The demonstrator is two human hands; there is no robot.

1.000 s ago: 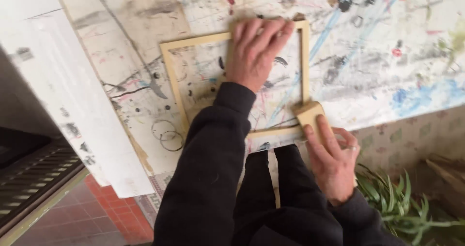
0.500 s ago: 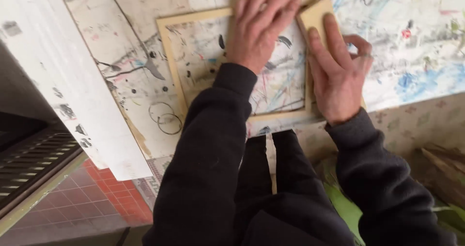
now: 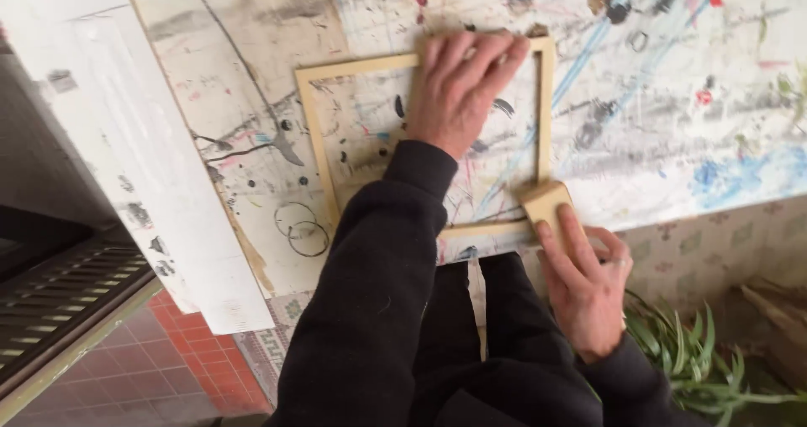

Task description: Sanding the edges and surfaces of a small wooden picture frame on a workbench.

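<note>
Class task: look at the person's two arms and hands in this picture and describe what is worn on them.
Both arms are covered by long black sleeves, soft knit like a sweatshirt, ending in ribbed cuffs at the wrists. The left hand is bare, with no glove or ring visible. The right hand is also ungloved and wears a thin silver-coloured ring on one finger.

1. The counter is a white board, totally covered in old paint: blue streaks on the right, black blobs along the far edge, red dabs, grey smears.
2. Near its front left there are a couple of dark ring marks, overlapping each other.
3. A thin pale wood frame lies flat on it, roughly square, with the painted surface showing through the middle.
4. A small wood block sits on the frame's near right corner, right at the counter's front edge.
5. The left edge has a white side panel with dark smudges.
</note>
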